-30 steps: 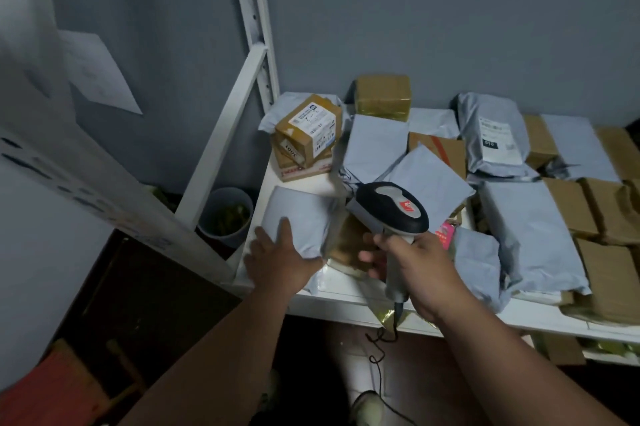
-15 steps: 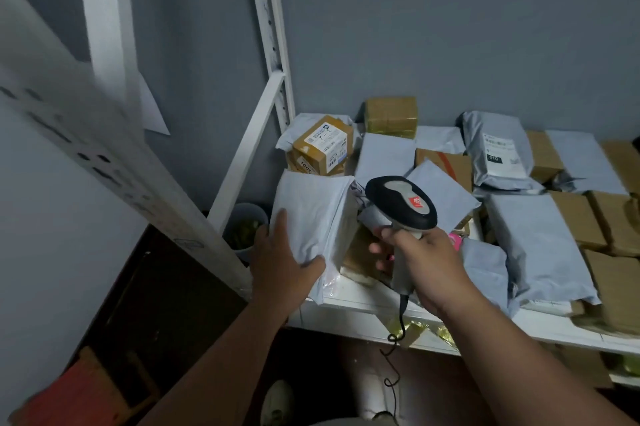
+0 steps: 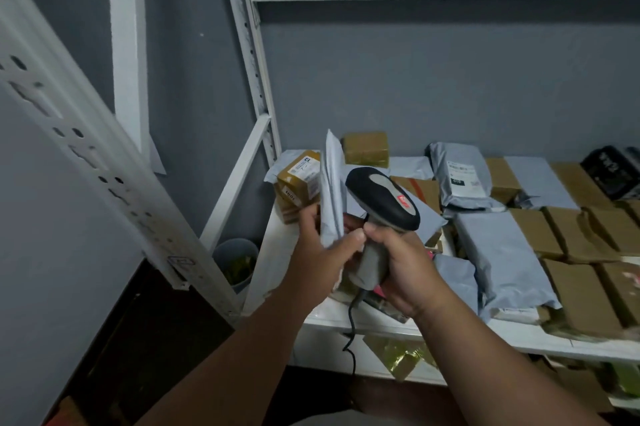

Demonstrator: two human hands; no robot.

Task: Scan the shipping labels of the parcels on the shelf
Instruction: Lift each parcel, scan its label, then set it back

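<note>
One view, from the head camera, is given. A grey poly mailer [image 3: 331, 190] is held upright and edge-on above the left front part of the white shelf [image 3: 519, 339], so that only its thin side and a narrow strip of its grey face are seen; no label can be made out on it. Its lower end is clasped by the left hand [image 3: 322, 252], with the thumb laid across the near edge and the fingers hidden behind the far face, so the grip of that hand is closed around the mailer's bottom while the top rises free above it. A barcode scanner [image 3: 382, 204], black on top with a grey panel and a red mark, is grasped by the right hand [image 3: 398, 266] around its grey handle, the grip being fully wrapped. The scanner's head is placed just beside the mailer's right face, and a black cable [image 3: 351, 328] is seen hanging from the handle in front of the shelf edge. The two hands are touching or nearly so at the thumbs. Many other parcels are spread on the shelf behind and to the right: a brown box with a white label [image 3: 301, 176] just beyond the mailer, a grey bag with a printed label [image 3: 462, 180] farther back, and brown paper parcels [image 3: 575, 235] at the right.
</note>
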